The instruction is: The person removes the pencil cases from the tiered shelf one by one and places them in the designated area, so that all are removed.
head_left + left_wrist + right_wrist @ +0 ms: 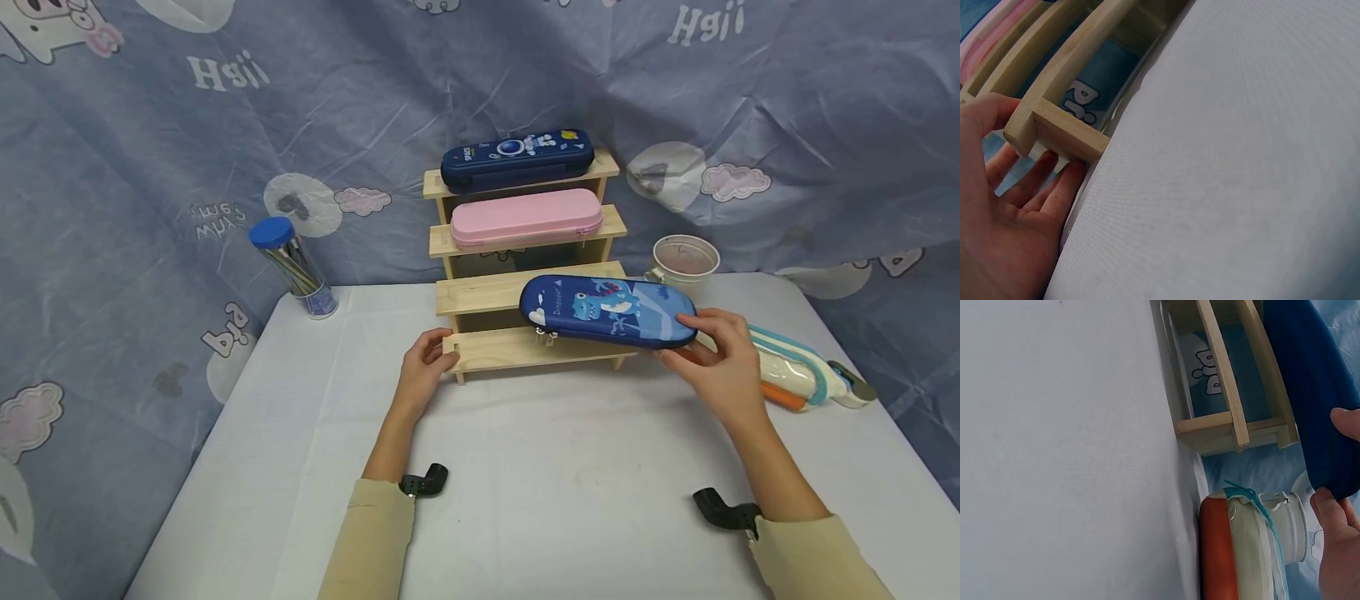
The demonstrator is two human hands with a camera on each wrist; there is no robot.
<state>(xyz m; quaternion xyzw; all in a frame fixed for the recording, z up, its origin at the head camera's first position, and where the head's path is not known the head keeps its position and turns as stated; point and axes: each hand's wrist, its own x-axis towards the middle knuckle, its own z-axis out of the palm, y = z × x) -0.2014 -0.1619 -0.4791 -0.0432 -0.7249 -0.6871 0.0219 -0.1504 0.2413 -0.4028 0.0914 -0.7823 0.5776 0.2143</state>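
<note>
My right hand pinches the right end of a blue dinosaur pencil case, thumb on one side and fingers on the other. In the head view the case overlaps the lower two steps of a four-step wooden rack, its zipper pulls hanging at the front. From the right wrist view the case's plain blue side shows beside the step edges. At the rack's bottom left corner, my left hand holds the end of the lowest step; in the left wrist view its fingers reach round beside the leg.
A navy space pencil case lies on the top step, a pink pencil case on the one below. Left stands a blue-lidded jar of thin sticks. Right are a white metal cup and a white, orange and teal pouch.
</note>
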